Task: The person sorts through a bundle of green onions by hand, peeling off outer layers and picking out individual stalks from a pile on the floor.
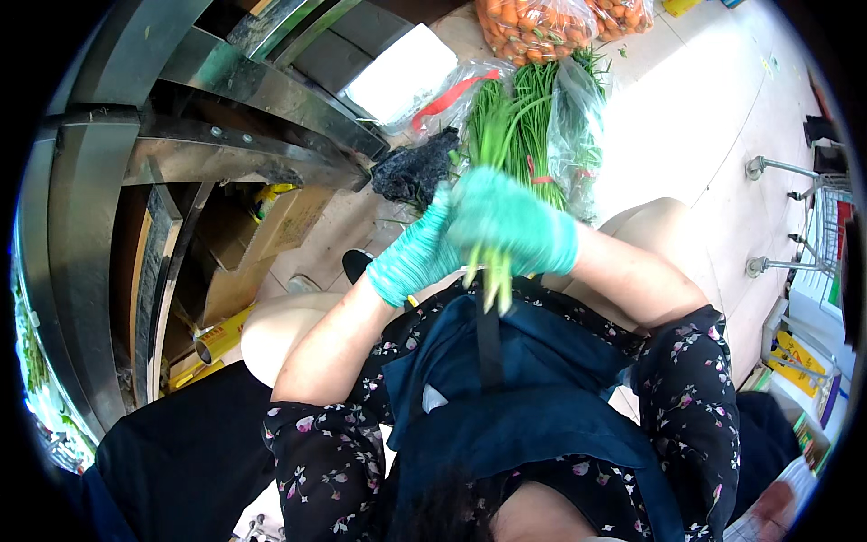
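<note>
A small bunch of slender green stalks (493,271), scallions or a similar vegetable, passes between my two gloved hands in front of my dark blue apron (562,345). Its pale ends point down towards me, and its leaves, blurred, stick out on the far side. My right hand (511,220), in a green glove, is wrapped over the bunch and blurred by motion. Close against it, my left hand (423,247) grips the bunch from the other side with the thumb raised; its fingers are mostly hidden. Beyond them, longer green bunches (535,122) lie in clear plastic, one bound with red tape (540,179).
Bags of carrots (535,30) sit at the far end. Near a white foam box (403,78) lies a black plastic bag (414,166). A metal rack (237,152) with cardboard boxes (278,234) stands on the left. On the right is a wheeled metal cart (823,217).
</note>
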Action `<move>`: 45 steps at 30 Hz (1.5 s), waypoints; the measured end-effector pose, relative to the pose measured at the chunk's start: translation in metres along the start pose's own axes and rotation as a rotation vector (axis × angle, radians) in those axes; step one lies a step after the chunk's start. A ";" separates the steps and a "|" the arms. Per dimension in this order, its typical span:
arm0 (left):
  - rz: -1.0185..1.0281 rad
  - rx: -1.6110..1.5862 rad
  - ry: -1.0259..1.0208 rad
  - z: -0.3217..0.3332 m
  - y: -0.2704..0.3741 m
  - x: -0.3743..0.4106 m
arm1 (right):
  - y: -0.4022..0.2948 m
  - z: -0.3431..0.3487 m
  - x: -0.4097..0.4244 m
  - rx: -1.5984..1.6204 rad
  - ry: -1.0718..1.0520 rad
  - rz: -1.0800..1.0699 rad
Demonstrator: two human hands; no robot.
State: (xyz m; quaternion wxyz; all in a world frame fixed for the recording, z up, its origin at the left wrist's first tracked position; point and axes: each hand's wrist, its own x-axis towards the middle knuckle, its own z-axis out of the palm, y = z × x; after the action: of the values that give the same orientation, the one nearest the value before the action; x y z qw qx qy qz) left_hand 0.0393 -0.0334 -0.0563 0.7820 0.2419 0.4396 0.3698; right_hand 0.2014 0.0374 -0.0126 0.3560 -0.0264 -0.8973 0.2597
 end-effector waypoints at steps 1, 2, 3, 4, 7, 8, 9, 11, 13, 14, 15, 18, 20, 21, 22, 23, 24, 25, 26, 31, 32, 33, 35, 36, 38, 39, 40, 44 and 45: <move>0.038 0.002 -0.015 -0.006 -0.005 0.003 | -0.007 0.010 0.000 -0.062 -0.138 -0.063; 0.077 0.002 -0.030 -0.011 -0.011 0.006 | -0.013 0.017 0.000 -0.126 -0.286 -0.086; -0.007 -0.230 -0.117 -0.003 0.005 0.004 | -0.016 0.023 0.000 -0.193 -0.427 -0.105; -0.086 -0.464 -0.205 0.006 0.022 0.001 | -0.017 0.030 -0.001 -0.210 -0.370 -0.148; -0.079 -0.533 -0.143 0.006 0.035 -0.006 | -0.015 0.038 0.003 -0.248 -0.372 -0.209; -0.003 -0.457 -0.130 0.001 0.036 -0.008 | -0.016 0.040 0.000 -0.273 -0.264 -0.217; 0.073 -0.377 -0.118 -0.005 0.039 -0.008 | -0.015 0.040 0.000 -0.299 -0.202 -0.214; 0.176 -0.136 0.012 -0.012 0.049 -0.008 | -0.013 0.040 -0.001 -0.347 -0.076 -0.210; 0.266 0.063 0.087 -0.018 0.059 -0.010 | -0.010 0.035 -0.007 -0.298 -0.044 -0.083; 0.281 0.128 0.095 -0.017 0.062 -0.012 | -0.006 0.029 -0.010 -0.241 -0.001 -0.020; 0.266 0.078 0.069 -0.016 0.062 -0.015 | -0.004 0.025 -0.010 -0.183 0.042 0.046; 0.235 0.015 0.000 -0.017 0.057 -0.021 | 0.007 0.012 -0.008 -0.056 0.286 0.459; 0.201 0.071 0.000 -0.017 0.055 -0.025 | 0.013 0.009 -0.009 0.477 0.475 0.913; 0.183 0.095 0.000 -0.018 0.054 -0.026 | 0.016 0.006 -0.008 0.415 0.509 0.868; 0.168 0.140 0.022 -0.017 0.051 -0.026 | 0.019 0.001 -0.007 0.352 0.541 0.822; 0.157 0.200 0.034 -0.014 0.051 -0.025 | 0.019 -0.004 -0.007 0.290 0.572 0.777; 0.150 0.257 0.050 -0.010 0.051 -0.025 | 0.010 -0.016 0.002 0.224 0.534 0.724; 0.143 0.315 0.066 -0.008 0.051 -0.025 | 0.009 -0.016 0.002 0.288 0.560 0.761; 0.133 0.306 0.055 -0.008 0.049 -0.024 | 0.008 -0.015 0.002 0.353 0.585 0.797; 0.139 0.363 0.073 -0.004 0.040 -0.016 | 0.013 -0.025 -0.002 0.528 0.715 0.989; 0.134 0.369 0.072 -0.003 0.042 -0.017 | 0.017 -0.028 -0.004 0.550 0.702 1.047; 0.129 0.373 0.070 -0.002 0.043 -0.017 | 0.019 -0.032 -0.006 0.571 0.689 1.105; 0.132 0.403 0.049 -0.004 0.041 -0.015 | 0.021 -0.036 -0.011 0.687 0.729 1.130; 0.128 0.416 0.057 -0.003 0.041 -0.015 | 0.020 -0.038 -0.010 0.690 0.749 1.103; 0.123 0.434 0.057 -0.002 0.040 -0.015 | 0.023 -0.038 -0.009 0.592 0.806 0.983; 0.121 0.440 0.055 -0.002 0.039 -0.016 | 0.025 -0.040 -0.010 0.587 0.810 0.979; 0.120 0.446 0.054 -0.003 0.039 -0.016 | 0.026 -0.042 -0.010 0.582 0.813 0.975; 0.117 0.424 0.055 -0.006 0.036 -0.016 | 0.025 -0.054 -0.009 0.655 0.811 1.010; 0.116 0.414 0.059 -0.006 0.035 -0.016 | 0.025 -0.056 -0.008 0.653 0.808 1.006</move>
State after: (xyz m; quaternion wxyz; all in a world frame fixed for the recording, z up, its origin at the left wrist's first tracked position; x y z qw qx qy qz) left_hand 0.0156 -0.0241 -0.0268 0.6798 0.4113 0.5140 0.3231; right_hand 0.2404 0.0821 0.0053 0.4869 -0.4225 -0.4517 0.6168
